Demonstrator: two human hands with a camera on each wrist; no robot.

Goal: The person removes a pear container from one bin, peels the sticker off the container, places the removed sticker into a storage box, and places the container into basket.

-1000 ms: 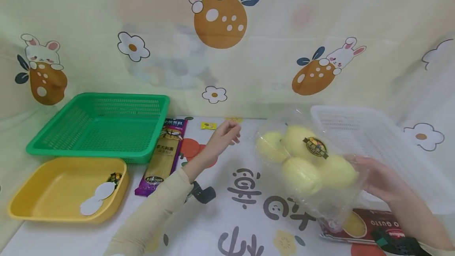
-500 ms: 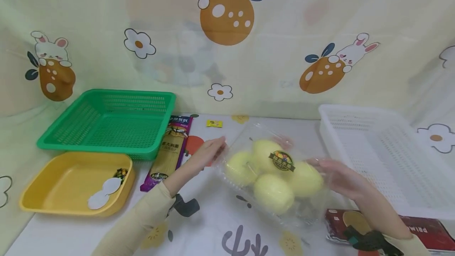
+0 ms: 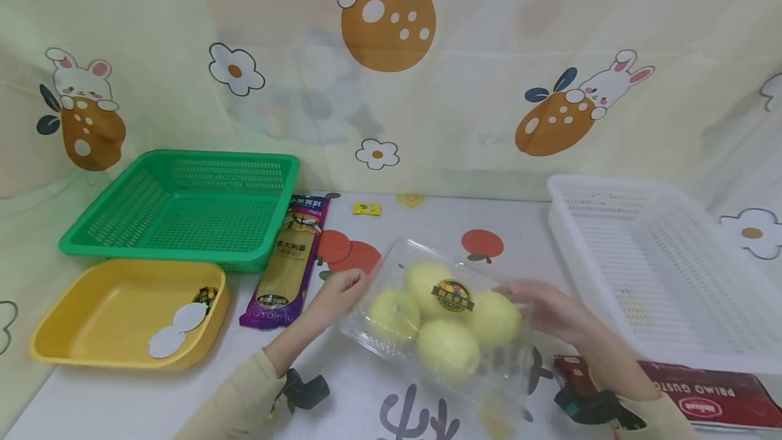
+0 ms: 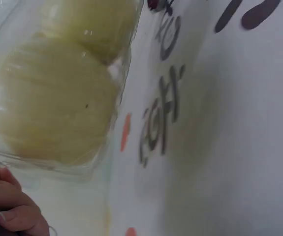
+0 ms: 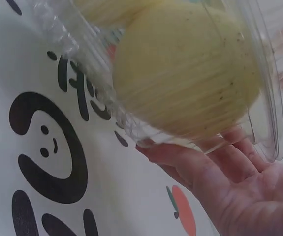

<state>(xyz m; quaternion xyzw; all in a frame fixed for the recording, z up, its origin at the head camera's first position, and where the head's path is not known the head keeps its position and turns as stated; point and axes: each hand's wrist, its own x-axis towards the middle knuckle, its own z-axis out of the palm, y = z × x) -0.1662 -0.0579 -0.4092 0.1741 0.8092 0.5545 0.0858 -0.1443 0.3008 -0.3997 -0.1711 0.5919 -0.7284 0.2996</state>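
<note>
A clear plastic box (image 3: 397,260) with a dark round label holds several pale yellow-green fruits (image 3: 449,352), perhaps apples or pears. It is raised above the table and tilted. My left hand (image 3: 342,294) pinches its left edge; curled fingers show at the box's corner in the left wrist view. On the opposite side my right hand (image 3: 552,311) grips the box. From the right wrist camera, the thumb lies along the bottom and the other fingers (image 5: 239,152) are seen through the plastic, partly hidden.
At left stand a green basket (image 3: 277,223) and a yellow basin (image 3: 79,331) with white discs. Beside them lie a pasta pack (image 3: 287,257) and a small yellow packet (image 3: 366,209). A white basket (image 3: 586,277) and a red pack (image 3: 721,396) are at right.
The box has moved left from near the white basket and levelled out. My left hand, free at first, has come down and taken hold of its left edge.
</note>
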